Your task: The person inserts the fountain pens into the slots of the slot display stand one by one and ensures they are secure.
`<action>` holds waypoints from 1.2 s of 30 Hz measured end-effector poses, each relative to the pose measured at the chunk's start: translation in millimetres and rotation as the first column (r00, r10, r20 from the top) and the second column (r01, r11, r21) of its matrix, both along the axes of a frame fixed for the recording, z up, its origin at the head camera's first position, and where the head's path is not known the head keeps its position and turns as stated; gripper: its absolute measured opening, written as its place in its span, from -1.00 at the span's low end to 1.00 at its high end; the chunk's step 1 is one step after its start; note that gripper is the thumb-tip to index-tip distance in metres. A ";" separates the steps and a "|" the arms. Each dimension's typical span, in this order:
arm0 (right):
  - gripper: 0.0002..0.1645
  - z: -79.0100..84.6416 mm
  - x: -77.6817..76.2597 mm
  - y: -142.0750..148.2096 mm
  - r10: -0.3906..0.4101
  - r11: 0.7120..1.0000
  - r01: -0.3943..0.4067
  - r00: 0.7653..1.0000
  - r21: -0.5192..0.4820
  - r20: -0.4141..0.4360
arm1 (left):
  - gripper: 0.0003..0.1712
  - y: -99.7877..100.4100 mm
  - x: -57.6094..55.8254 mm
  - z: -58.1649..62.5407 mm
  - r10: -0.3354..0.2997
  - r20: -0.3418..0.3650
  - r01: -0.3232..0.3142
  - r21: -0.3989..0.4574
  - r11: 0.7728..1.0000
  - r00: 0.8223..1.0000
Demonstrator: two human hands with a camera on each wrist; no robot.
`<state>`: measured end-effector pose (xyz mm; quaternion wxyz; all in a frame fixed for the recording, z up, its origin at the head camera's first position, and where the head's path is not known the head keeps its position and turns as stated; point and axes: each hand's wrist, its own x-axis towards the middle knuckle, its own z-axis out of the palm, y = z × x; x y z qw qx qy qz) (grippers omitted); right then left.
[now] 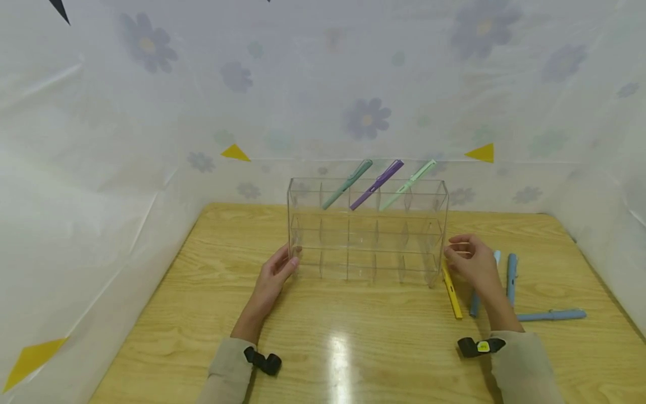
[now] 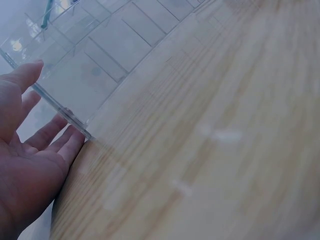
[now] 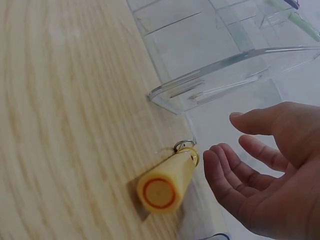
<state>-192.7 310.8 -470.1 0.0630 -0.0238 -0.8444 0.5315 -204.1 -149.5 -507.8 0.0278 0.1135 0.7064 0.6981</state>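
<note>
A clear acrylic pen organizer [image 1: 363, 241] with several compartments stands upright on the table. My left hand [image 1: 271, 280] grips its left edge, thumb in front and fingertips behind the panel. Three pens lean in the top row: a grey-green pen [image 1: 347, 185], a purple pen [image 1: 377, 185] and a light green pen [image 1: 407, 185]. Beside the right end, my right hand [image 1: 474, 264] has loosely bent fingers, with nothing between them in the right wrist view. Just below those fingers a yellow pen [image 3: 167, 185] lies on the table, its end toward the camera.
Right of the organizer lie more pens: a blue pen [image 1: 474, 303] partly under the right hand, an upright-lying blue pen [image 1: 512, 278] and a crosswise blue pen [image 1: 555, 315]. A flowered white curtain [image 1: 313, 84] hangs behind the wooden table [image 1: 227, 235].
</note>
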 end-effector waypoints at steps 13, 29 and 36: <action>-0.53 0.0 5.1 -2.6 0.063 0.972 -0.084 0.993 0.220 0.102 | -0.40 -1.1 0.8 0.6 -0.005 -0.009 0.005 -0.003 1.000 1.000; -0.53 -2.6 3.0 -2.7 0.080 0.922 -0.114 0.991 0.369 0.107 | -0.40 -0.3 0.3 -0.8 0.005 -0.003 -0.005 -0.010 1.000 1.000; -0.49 0.9 3.8 -1.0 0.114 0.891 -0.163 0.984 0.424 0.139 | -0.40 -0.6 -1.0 -2.0 0.001 0.004 -0.001 0.000 1.000 1.000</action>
